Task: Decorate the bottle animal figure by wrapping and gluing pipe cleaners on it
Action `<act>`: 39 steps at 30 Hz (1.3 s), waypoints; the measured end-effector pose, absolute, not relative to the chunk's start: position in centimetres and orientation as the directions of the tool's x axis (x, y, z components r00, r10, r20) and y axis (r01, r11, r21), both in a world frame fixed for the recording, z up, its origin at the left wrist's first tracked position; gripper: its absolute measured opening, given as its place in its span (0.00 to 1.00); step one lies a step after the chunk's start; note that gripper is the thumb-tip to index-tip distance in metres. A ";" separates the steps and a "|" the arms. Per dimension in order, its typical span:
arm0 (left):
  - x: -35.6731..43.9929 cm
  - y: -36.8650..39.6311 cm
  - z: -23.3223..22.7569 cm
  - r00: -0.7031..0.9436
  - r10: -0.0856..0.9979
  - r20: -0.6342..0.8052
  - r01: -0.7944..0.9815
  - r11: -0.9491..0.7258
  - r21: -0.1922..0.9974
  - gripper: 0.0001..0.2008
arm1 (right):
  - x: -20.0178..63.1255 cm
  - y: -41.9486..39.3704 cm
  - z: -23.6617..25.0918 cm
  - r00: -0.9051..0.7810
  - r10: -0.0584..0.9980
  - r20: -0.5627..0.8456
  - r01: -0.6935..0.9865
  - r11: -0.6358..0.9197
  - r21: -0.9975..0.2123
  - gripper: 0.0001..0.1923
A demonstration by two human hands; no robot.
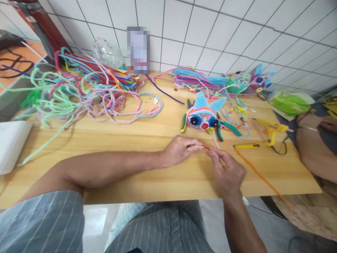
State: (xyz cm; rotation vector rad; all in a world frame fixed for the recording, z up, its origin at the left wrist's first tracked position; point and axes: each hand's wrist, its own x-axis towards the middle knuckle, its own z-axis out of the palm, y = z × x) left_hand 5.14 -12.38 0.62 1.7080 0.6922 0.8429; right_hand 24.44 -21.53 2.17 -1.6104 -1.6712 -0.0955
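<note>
White wall tiles stand behind a wooden table (105, 140). Near its front edge, the left hand (179, 150) and right hand (228, 170) both pinch a thin red fuzzy stick (206, 148). It lies sideways, running left to right between the fingertips. Behind them sits a fuzzy fish toy (201, 117). A clear round ball (108, 52) at the back edge has colored dots inside.

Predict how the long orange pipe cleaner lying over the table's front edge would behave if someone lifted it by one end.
The orange pipe cleaner is long and thin, so it would probably sag yet keep its bends, like the curled ones in the pile. It looks light. Its far end overhangs the table edge, so a push might send it off.
</note>
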 end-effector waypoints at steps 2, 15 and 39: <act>5.3 -12.4 0.7 0.547 0.822 0.156 0.027 -0.204 0.979 0.10 | 24.6 -21.4 2.2 0.164 0.800 0.577 0.868 0.162 -0.470 0.13; 4.7 -12.3 0.9 0.651 0.693 0.310 -0.019 -0.393 0.919 0.12 | 25.5 -21.8 2.4 0.155 0.852 0.501 0.812 0.179 -0.556 0.11; 4.8 -11.9 0.0 0.595 0.715 0.367 -0.020 -0.443 0.896 0.20 | 25.7 -21.7 2.8 0.198 0.920 0.339 0.750 0.081 -0.657 0.12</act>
